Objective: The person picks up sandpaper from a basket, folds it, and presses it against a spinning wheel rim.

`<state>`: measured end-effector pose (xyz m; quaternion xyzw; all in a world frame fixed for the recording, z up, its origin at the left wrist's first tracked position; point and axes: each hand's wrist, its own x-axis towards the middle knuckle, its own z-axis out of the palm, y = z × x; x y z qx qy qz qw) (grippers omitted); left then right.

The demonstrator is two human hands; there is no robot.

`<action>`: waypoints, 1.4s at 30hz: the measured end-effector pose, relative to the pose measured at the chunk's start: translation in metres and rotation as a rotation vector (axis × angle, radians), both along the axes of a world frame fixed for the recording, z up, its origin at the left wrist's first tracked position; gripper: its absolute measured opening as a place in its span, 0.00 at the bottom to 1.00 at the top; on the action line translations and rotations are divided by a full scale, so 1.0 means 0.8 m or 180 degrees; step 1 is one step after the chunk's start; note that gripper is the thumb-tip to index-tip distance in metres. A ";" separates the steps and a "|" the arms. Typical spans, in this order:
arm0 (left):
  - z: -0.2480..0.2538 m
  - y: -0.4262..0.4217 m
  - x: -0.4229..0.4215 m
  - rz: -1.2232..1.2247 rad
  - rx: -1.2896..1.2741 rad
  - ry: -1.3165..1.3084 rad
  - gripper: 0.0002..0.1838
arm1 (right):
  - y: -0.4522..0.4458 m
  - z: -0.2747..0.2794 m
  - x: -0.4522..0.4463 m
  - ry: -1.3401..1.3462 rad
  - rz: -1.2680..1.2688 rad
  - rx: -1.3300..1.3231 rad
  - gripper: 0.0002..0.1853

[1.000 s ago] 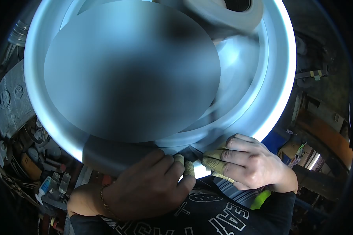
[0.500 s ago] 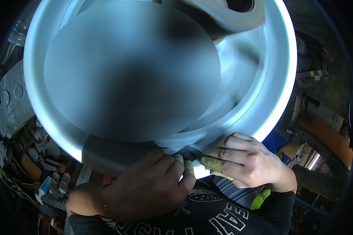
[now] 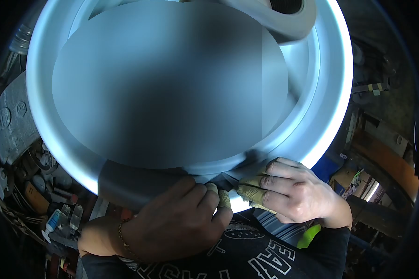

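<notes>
A large white round ring-shaped rim [image 3: 46, 121] fills the upper view, brightly lit. A blurred grey oval [image 3: 163, 83] covers most of its inside. At the rim's near edge, my left hand [image 3: 181, 223] is closed, with thumb and forefinger pinched together. Yellowish tape or finger covers wrap those fingertips. My right hand [image 3: 293, 188] is closed just beside it, its fingers also wrapped in yellowish covering. A small dark pointed shape [image 3: 229, 178] shows between the two hands; I cannot tell whether it is a held piece or a shadow. What either hand pinches is hidden.
Small bottles [image 3: 53, 221] and mixed parts lie at lower left. A grey moulded metal piece [image 3: 14, 116] is at the left. Cardboard boxes [image 3: 344, 179] and a brown panel [image 3: 381, 149] are on the right. A bright green item [image 3: 309, 236] is near my right forearm.
Both hands stay almost in place at the rim. The blurred oval now extends farther right, and the shadows inside the rim have shifted.
</notes>
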<state>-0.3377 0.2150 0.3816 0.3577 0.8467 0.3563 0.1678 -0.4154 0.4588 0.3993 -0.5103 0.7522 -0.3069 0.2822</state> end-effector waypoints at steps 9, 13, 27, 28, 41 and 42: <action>0.002 0.001 -0.001 -0.0042 -0.0092 0.0036 0.07 | 0.000 -0.002 0.000 0.0044 0.0000 -0.0043 0.10; 0.002 0.001 0.000 -0.0044 -0.0079 0.0015 0.07 | 0.000 -0.001 -0.001 0.0051 0.0010 -0.0023 0.09; 0.003 0.002 -0.001 -0.0051 -0.0115 -0.0056 0.07 | 0.000 -0.002 -0.002 0.0062 -0.0006 -0.0017 0.08; 0.003 0.003 -0.001 -0.0053 -0.0113 -0.0058 0.07 | 0.000 -0.002 -0.002 0.0046 -0.0008 -0.0016 0.08; 0.000 0.004 0.001 0.0002 -0.0011 0.0003 0.08 | 0.002 0.006 -0.002 0.0075 0.0017 0.0044 0.14; 0.000 0.004 0.001 0.0016 0.0019 0.0029 0.08 | 0.003 0.008 -0.002 0.0073 0.0027 0.0071 0.14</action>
